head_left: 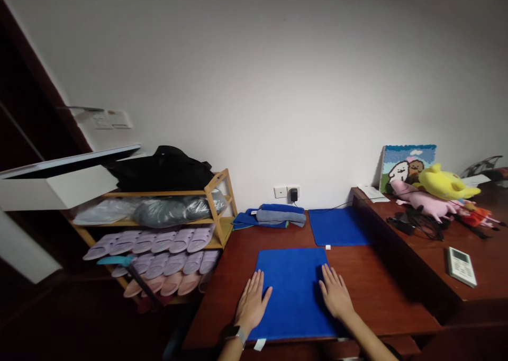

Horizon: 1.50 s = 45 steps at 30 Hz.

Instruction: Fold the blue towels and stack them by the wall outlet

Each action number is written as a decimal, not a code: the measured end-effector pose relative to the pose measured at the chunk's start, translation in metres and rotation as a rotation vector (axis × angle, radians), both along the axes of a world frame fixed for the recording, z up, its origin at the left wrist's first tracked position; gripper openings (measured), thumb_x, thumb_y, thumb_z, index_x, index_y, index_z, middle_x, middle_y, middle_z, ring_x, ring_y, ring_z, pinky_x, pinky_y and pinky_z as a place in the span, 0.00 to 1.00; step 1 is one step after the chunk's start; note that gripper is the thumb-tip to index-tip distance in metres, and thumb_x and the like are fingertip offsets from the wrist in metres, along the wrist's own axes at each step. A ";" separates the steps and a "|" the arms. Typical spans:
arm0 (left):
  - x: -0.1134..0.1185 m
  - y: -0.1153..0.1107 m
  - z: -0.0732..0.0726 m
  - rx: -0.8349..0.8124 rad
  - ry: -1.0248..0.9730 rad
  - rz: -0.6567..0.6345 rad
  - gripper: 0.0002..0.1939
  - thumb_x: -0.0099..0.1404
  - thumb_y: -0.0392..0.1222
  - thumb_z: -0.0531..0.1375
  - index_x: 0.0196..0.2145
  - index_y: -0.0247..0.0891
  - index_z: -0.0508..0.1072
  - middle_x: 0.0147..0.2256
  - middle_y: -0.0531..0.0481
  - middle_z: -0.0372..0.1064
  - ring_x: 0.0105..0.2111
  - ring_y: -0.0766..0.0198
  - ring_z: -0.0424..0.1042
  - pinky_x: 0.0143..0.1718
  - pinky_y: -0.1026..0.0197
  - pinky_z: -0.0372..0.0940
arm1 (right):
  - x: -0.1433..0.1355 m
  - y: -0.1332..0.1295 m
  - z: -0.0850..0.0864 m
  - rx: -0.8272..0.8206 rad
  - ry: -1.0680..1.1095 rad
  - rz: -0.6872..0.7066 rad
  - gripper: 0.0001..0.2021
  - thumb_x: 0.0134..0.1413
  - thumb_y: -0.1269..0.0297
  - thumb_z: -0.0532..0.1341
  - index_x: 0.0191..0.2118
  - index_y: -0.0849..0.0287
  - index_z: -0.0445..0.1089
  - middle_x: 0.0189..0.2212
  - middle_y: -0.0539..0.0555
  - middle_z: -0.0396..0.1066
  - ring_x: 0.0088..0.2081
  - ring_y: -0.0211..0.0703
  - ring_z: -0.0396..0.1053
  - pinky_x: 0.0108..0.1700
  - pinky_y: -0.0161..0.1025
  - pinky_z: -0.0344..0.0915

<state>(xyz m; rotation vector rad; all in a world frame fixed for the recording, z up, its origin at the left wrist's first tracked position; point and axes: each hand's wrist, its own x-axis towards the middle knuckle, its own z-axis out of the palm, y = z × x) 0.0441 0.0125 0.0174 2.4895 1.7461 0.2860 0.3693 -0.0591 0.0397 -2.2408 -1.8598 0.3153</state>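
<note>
A blue cloth (pixel 296 292) lies flat on the reddish-brown table (pixel 381 292), a white tag showing at its lower left corner. On its left edge rests my left hand (pixel 253 300), fingers stretched out and thumb apart; a watch is on that wrist. My right hand (pixel 335 291) lies palm down over the right edge, its fingers extended. Neither hand grips anything. Behind, a second blue cloth (pixel 339 227) is spread flat near the wall, and several rolled or folded blue and grey cloths (pixel 281 215) sit at the back left of the table.
Left of the table stands a wooden rack (pixel 217 213) with slippers and a black bag (pixel 162 170). At right, a raised surface (pixel 426 255) holds plush toys (pixel 446 183), cables, a picture and a white device (pixel 461 266).
</note>
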 end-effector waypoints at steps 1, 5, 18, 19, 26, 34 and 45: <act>0.000 0.000 0.000 0.001 0.000 0.001 0.41 0.75 0.65 0.37 0.73 0.34 0.46 0.73 0.45 0.40 0.73 0.56 0.41 0.73 0.48 0.44 | 0.001 0.015 0.006 -0.014 0.007 0.001 0.34 0.69 0.49 0.35 0.75 0.57 0.41 0.75 0.47 0.39 0.75 0.45 0.36 0.74 0.49 0.36; -0.002 0.001 -0.003 0.018 0.008 0.004 0.38 0.75 0.63 0.38 0.74 0.38 0.45 0.73 0.47 0.40 0.73 0.55 0.41 0.72 0.47 0.46 | 0.007 0.069 0.016 -0.079 0.019 -0.034 0.33 0.70 0.51 0.35 0.75 0.59 0.40 0.75 0.48 0.38 0.75 0.45 0.34 0.73 0.49 0.36; 0.008 0.005 -0.008 0.192 0.027 0.050 0.37 0.76 0.62 0.43 0.74 0.40 0.44 0.73 0.46 0.43 0.72 0.51 0.46 0.71 0.41 0.49 | 0.017 0.096 -0.024 -0.021 0.020 -0.061 0.36 0.68 0.49 0.34 0.74 0.65 0.38 0.75 0.52 0.36 0.75 0.45 0.33 0.74 0.47 0.32; 0.021 0.006 -0.003 0.204 0.014 0.046 0.37 0.76 0.61 0.42 0.74 0.39 0.43 0.73 0.46 0.42 0.72 0.51 0.45 0.71 0.41 0.49 | 0.018 0.097 -0.025 -0.018 0.024 -0.062 0.36 0.68 0.49 0.35 0.74 0.65 0.38 0.75 0.53 0.36 0.75 0.45 0.34 0.74 0.48 0.32; 0.174 0.029 0.023 0.020 -0.065 -0.296 0.34 0.78 0.57 0.34 0.74 0.38 0.42 0.73 0.48 0.40 0.73 0.57 0.40 0.73 0.47 0.44 | 0.021 0.095 -0.027 -0.030 -0.035 -0.030 0.34 0.68 0.53 0.34 0.74 0.65 0.39 0.75 0.52 0.35 0.75 0.45 0.34 0.74 0.48 0.34; 0.197 0.064 -0.003 -0.039 -0.127 -0.311 0.33 0.77 0.55 0.31 0.74 0.41 0.40 0.73 0.49 0.42 0.73 0.58 0.41 0.73 0.45 0.41 | 0.022 0.097 -0.031 -0.049 -0.095 -0.013 0.34 0.68 0.54 0.34 0.74 0.64 0.40 0.75 0.52 0.36 0.75 0.45 0.34 0.73 0.48 0.36; -0.012 0.117 0.011 -0.010 0.034 0.102 0.38 0.76 0.62 0.36 0.72 0.34 0.51 0.72 0.43 0.47 0.72 0.54 0.45 0.72 0.45 0.44 | 0.019 0.094 -0.025 -0.045 -0.044 -0.053 0.35 0.69 0.50 0.33 0.74 0.63 0.37 0.75 0.50 0.35 0.75 0.43 0.32 0.74 0.47 0.34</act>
